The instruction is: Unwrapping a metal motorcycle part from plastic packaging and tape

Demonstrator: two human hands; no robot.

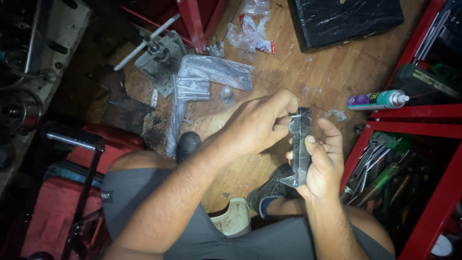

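Item: a narrow black part sealed in a clear plastic sleeve (300, 147), standing roughly upright between both hands, above the person's knees and over the wooden floor (308, 72). The right hand (323, 166) is cradling the lower half of the sleeve, palm closed round it, thumb lying along the near face and fingers wrapping the far side. The left hand (260, 123) is pinching the top edge of the plastic between thumb and forefinger, fingers drawn in tight. Handling note, as a judgement: opening goes best if the lower hand is keeping the part firmly still while the upper hand is pulling the film away from it at the seam, with short pulls rather than one hard jerk, so the part is not slipping out and dropping to the floor. Surroundings: on the floor farther off and to the left, a second bagged black part (216, 71) and a bag of pale rods (192, 89) are lying beside a grey metal fixture (161, 55); empty torn wrappers (250, 29) are lying farther still. To the right, a spray can (378, 100) is resting by a red tool rack (418, 115) holding wrenches (375, 161).
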